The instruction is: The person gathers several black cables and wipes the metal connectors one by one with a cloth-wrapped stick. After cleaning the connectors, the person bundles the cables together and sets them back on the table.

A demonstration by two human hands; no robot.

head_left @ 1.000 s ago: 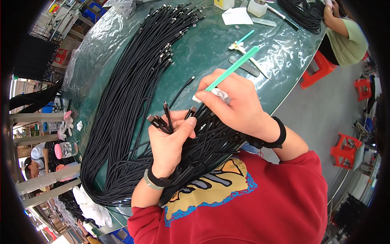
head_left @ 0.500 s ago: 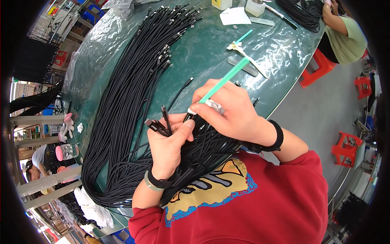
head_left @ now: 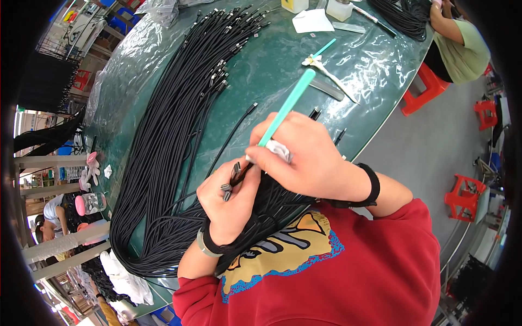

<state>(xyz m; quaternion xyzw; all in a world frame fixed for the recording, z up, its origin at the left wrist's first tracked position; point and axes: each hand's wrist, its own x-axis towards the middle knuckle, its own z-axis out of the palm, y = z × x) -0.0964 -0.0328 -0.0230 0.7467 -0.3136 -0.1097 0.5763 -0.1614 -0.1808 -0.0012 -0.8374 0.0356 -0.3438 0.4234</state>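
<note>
- The left hand [head_left: 228, 202] is gripping several black, flat-ended cable connectors [head_left: 226, 188]; its fingers are holding them in one cluster.
- The right hand [head_left: 307, 157] is sitting at 2 o'clock from the left hand. Its fingers are pinching a flat, mint-green, plastic-looking stick [head_left: 287, 108] together with a crumpled white wad [head_left: 279, 151].
- The stick is pointing toward 1 o'clock. Its lower end is lying beside the left fingers, which are hiding any contact with a connector.
- Progress: work appears to be centring on one held connector, while the others in the cluster are probably waiting. No visible mark is separating finished ends from unfinished ones.
- A large, curved bundle of black cables [head_left: 155, 133] is lying at 10 to 11 o'clock from the left hand on the green, glossy tabletop [head_left: 272, 70]. A second black cable group [head_left: 274, 198] is lying at 3 o'clock. Whether either is awaiting handling, the view is not showing.
- A grey, flat, rounded strip [head_left: 328, 90] is lying at 1 o'clock from the right hand.
</note>
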